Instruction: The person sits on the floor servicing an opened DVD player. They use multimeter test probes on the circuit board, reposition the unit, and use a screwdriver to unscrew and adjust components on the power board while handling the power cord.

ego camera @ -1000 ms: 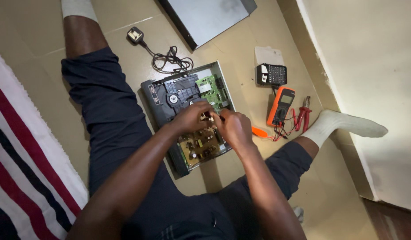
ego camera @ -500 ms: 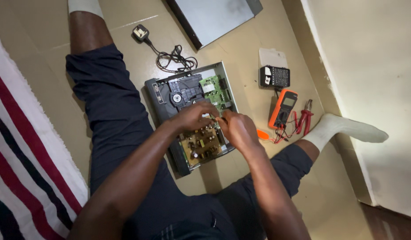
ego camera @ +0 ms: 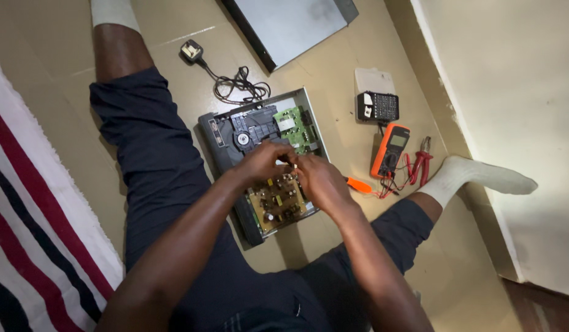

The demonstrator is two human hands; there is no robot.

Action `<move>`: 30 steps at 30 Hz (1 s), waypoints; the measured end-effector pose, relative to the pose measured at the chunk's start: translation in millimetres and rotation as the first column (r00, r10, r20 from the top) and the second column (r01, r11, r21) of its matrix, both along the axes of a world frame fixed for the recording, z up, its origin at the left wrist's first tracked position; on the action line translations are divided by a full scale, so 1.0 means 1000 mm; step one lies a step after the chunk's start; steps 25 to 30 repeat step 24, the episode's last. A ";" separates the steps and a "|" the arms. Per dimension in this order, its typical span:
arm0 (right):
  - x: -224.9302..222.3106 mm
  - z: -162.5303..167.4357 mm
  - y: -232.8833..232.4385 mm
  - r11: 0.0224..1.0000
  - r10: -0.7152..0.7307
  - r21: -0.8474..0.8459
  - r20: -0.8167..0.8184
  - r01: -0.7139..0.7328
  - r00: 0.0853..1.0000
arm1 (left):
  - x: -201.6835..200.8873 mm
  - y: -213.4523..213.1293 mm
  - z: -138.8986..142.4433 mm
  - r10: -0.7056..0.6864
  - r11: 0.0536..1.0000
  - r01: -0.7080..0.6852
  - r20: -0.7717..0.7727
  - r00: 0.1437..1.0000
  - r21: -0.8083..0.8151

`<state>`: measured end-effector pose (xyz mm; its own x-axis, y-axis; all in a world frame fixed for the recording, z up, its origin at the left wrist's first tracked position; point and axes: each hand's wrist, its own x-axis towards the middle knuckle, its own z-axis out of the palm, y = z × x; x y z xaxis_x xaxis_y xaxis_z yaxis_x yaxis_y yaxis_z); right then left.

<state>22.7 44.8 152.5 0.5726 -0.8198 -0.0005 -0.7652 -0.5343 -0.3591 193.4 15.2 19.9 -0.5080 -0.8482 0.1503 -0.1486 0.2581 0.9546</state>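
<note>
Since a second ago both hands have stayed over the middle of the opened disc player (ego camera: 260,160), and the view has shifted slightly so the player sits a little lower in frame. The left hand (ego camera: 263,163) and right hand (ego camera: 321,181) meet fingertip to fingertip above the boards, fingers pinched narrow; whether they grip some small part cannot be told. Just below them, at six o'clock, lies the brown circuit board (ego camera: 277,201); at twelve o'clock, the green circuit board (ego camera: 295,126) and the disc drive (ego camera: 247,132). At three o'clock an orange-handled tool (ego camera: 360,185), then the orange multimeter (ego camera: 390,150) and red pliers (ego camera: 421,160). Farther, at twelve, the coiled cord (ego camera: 238,83) with plug (ego camera: 191,51) and the grey metal cover (ego camera: 290,24).
</note>
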 end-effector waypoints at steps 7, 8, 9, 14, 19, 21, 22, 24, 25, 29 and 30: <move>-0.001 -0.004 0.002 0.956 -0.167 0.207 -0.200 0.209 0.965 | 0.000 0.002 -0.002 -0.045 0.998 0.044 0.043 0.998 0.040; 0.000 -0.005 0.002 0.963 -0.176 0.171 -0.191 0.209 0.966 | 0.000 0.003 -0.001 -0.039 0.998 0.035 0.063 0.997 0.058; 0.002 -0.006 0.003 0.968 -0.184 0.135 -0.182 0.209 0.966 | 0.000 0.003 -0.001 -0.032 0.997 0.026 0.083 0.996 0.076; 0.004 -0.008 0.003 0.971 -0.212 0.089 -0.121 0.224 0.970 | 0.001 0.004 0.002 -0.046 0.997 0.042 0.059 0.997 0.061; -0.005 -0.015 -0.004 0.986 -0.097 0.112 -0.218 0.124 0.971 | 0.004 0.003 0.011 -0.042 0.995 0.032 0.111 0.993 0.091; -0.009 -0.028 -0.012 0.993 0.042 0.120 -0.401 0.007 0.915 | 0.003 0.004 0.016 -0.041 0.991 0.023 0.136 0.990 0.134; -0.011 -0.036 -0.016 0.990 0.107 0.132 -0.485 -0.048 0.868 | 0.005 0.004 0.018 0.023 0.986 -0.044 0.131 0.991 0.163; -0.019 -0.050 -0.024 0.985 0.171 0.108 -0.520 -0.134 0.837 | 0.012 0.001 0.022 0.154 0.959 -0.180 0.127 0.980 0.218; -0.019 -0.050 -0.024 0.985 0.171 0.108 -0.520 -0.134 0.837 | 0.012 0.001 0.022 0.154 0.959 -0.180 0.127 0.980 0.218; -0.019 -0.050 -0.024 0.985 0.171 0.108 -0.520 -0.134 0.837 | 0.012 0.001 0.022 0.154 0.959 -0.180 0.127 0.980 0.218; -0.019 -0.050 -0.024 0.985 0.171 0.108 -0.520 -0.134 0.837 | 0.012 0.001 0.022 0.154 0.959 -0.180 0.127 0.980 0.218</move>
